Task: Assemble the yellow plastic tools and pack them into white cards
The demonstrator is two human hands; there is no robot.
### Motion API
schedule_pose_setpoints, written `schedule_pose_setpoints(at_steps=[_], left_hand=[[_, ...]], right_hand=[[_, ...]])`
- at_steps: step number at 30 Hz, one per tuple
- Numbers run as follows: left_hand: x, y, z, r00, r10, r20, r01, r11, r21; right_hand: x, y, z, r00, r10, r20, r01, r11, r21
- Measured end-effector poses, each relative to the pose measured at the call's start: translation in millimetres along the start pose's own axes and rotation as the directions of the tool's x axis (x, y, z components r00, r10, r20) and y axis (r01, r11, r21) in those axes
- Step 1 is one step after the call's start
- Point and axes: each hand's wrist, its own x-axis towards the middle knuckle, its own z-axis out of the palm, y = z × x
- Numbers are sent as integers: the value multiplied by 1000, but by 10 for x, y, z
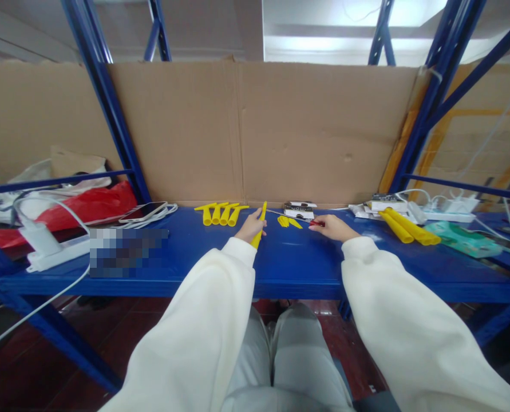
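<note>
My left hand (pixel 249 225) is closed around a long yellow tube (pixel 257 238), which stands at a slant with a narrow end pointing up and away. My right hand (pixel 335 228) grips the red handle of a tool (pixel 317 224). Its long thin metal shaft reaches left toward the yellow tube; whether the tip touches it I cannot tell. Between my hands, small flat yellow pieces (pixel 288 222) lie on the blue tabletop (pixel 300 257). Left of my left hand, several yellow tubes (pixel 224 216) with narrow flat tails lie in a row.
A small black-and-white box (pixel 300 210) lies near the cardboard back wall (pixel 315 131). Two larger yellow tubes (pixel 409 227) and a green plastic packet (pixel 469 239) lie on the right. A phone (pixel 143 212), white power strip (pixel 61 252) and red bag (pixel 95 203) occupy the left.
</note>
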Motion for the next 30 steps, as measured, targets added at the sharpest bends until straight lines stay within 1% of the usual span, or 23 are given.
schedule_pose_setpoints(at_steps=[2,5,7,9,12,15,17,21,23,25,30], left_hand=[[-1,4,1,1000,1,2,-1,1000,10],[-13,18,3,1000,-7,2,7,1000,18],[-20,26,5,1000,-9,3,9,1000,12],[-23,29,5,1000,-9,5,9,1000,5],[-20,26,3,1000,-12,4,12,1000,2],[-13,19,3,1000,-8,1,8,1000,-2],[-10,15,4,1000,-8,-2,8,1000,-3],[-11,16,5,1000,-10,-4,10,1000,0],[-13,18,6,1000,-8,-10,8,1000,-3],[-12,19,5,1000,-9,-9,9,1000,-6],[9,7,5,1000,-3,-8,3,1000,-13]], right_hand=[[16,25,21,1000,-21,17,21,999,29],[36,61,52,1000,-19,-24,21,998,63],[35,66,55,998,-13,-61,16,998,54],[21,52,39,997,-17,-71,18,1000,22],[-6,15,-2,999,-16,-34,16,1000,-10],[-16,-3,-21,1000,-8,17,8,1000,12],[-7,7,-10,1000,-20,24,19,999,42],[16,47,34,998,-2,-56,6,997,74],[18,55,43,995,15,-98,-9,998,55],[11,51,36,994,7,-113,-4,1000,27],[-8,32,-9,997,-41,-60,41,999,12]])
